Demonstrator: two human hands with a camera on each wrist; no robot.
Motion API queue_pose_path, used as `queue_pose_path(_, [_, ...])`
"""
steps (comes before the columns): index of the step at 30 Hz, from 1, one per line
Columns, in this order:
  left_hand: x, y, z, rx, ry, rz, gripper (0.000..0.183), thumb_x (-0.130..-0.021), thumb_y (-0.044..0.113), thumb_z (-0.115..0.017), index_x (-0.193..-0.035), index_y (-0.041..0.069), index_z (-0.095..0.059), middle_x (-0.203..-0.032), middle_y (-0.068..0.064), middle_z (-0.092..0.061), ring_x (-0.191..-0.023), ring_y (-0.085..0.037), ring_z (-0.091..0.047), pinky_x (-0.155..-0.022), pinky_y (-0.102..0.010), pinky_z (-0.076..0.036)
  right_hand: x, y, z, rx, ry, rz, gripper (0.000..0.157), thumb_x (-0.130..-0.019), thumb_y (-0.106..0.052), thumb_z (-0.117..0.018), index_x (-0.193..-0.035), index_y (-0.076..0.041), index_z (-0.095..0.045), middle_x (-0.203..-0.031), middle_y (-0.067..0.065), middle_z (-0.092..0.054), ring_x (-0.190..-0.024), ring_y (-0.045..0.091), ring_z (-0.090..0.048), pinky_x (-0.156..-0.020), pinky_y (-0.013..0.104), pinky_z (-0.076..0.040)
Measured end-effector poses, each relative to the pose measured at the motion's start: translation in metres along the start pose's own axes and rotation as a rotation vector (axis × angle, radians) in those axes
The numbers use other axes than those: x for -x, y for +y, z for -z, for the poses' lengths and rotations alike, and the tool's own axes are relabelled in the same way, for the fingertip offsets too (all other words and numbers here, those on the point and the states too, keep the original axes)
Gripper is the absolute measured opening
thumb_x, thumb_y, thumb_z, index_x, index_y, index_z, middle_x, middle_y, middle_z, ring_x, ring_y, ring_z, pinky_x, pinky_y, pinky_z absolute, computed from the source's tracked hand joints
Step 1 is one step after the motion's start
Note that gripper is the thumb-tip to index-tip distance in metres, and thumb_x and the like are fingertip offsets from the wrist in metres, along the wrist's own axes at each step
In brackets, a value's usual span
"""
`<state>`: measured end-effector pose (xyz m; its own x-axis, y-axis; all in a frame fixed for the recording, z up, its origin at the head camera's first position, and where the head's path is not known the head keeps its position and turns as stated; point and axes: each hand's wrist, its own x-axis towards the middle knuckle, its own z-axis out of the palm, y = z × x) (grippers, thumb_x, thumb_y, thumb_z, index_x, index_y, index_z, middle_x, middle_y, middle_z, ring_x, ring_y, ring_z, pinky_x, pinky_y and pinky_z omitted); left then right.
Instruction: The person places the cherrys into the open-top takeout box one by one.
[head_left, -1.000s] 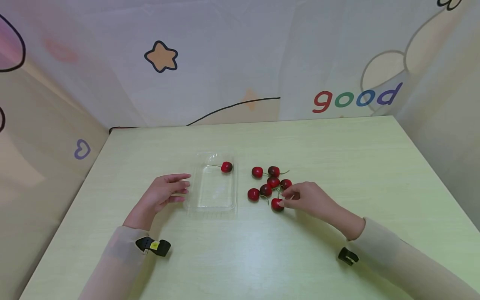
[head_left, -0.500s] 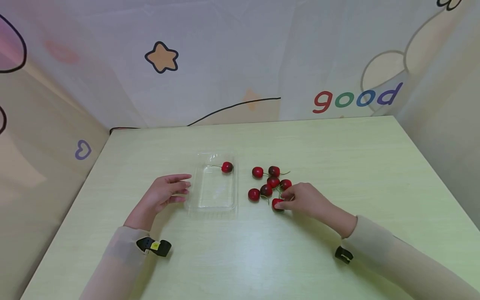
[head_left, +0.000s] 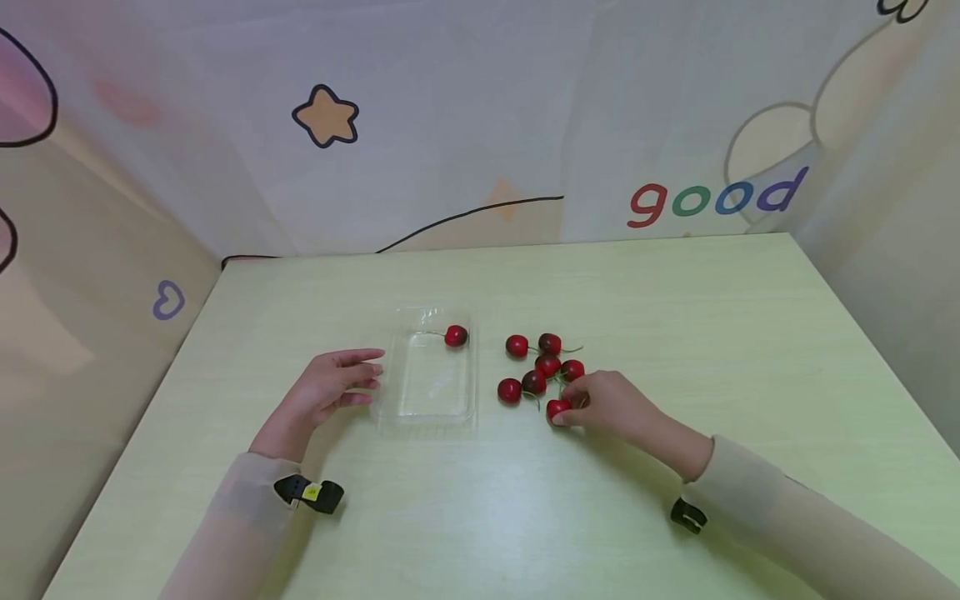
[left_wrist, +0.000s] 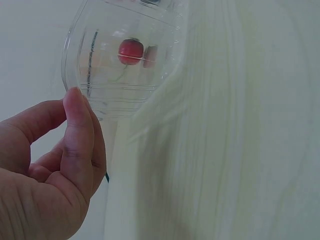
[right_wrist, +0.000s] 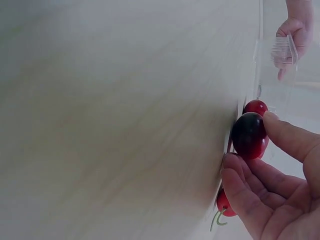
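Observation:
My right hand (head_left: 611,404) pinches a dark red cherry (head_left: 557,410) between thumb and fingertips at the near side of a loose group of cherries. In the right wrist view the thumb presses one side of this cherry (right_wrist: 248,135), and the curled fingers lie along its other side. My left hand (head_left: 341,387) stays beside a clear plastic container (head_left: 431,416), fingers extended and fingertips right at its left rim. Inside the container, near its back right corner, rests one cherry (head_left: 456,336) with its stem pointing left.
Several cherries (head_left: 534,382) with green stems lie on the pale table (head_left: 480,517) between the container and my right hand. A printed cloth (head_left: 465,125) hangs behind and along the sides. Each wrist wears a black strap (head_left: 322,496).
My right fingers have closed in around the near cherry, with the hand shifted slightly left. The left hand and the container keep their places.

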<state>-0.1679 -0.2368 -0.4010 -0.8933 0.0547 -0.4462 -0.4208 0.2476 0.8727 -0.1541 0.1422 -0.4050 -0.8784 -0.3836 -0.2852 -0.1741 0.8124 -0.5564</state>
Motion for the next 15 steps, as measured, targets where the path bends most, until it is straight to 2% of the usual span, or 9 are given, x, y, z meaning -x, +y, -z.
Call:
queue_pose_path(8, [-0.0002, -0.0021, 0.0002, 0.022, -0.009, -0.012, 0.051, -0.102, 0.012, -0.061, -0.149, -0.003, -0.048, -0.093, 0.007, -0.069, -0.079, -0.004, -0.065, -0.068, -0.018, -0.060, 0.0053, -0.0015, 0.0023, -0.015, 0.002, -0.012, 0.033, -0.087, -0.023, -0.081, -0.112, -0.002, -0.075, -0.092, 0.008, -0.073, -0.083, 0.019, -0.055, -0.068, 0.025, -0.044])
queue_pose_path(15, [0.0012, -0.0014, -0.0002, 0.025, -0.013, -0.010, 0.051, -0.102, 0.012, -0.061, -0.150, -0.003, -0.047, -0.094, 0.007, -0.069, -0.079, -0.004, -0.066, -0.068, -0.018, -0.060, 0.0084, -0.0020, 0.0045, -0.042, -0.011, -0.016, 0.032, -0.086, -0.018, -0.081, -0.113, -0.001, -0.074, -0.094, 0.008, -0.074, -0.085, 0.018, -0.061, -0.075, 0.030, -0.054])
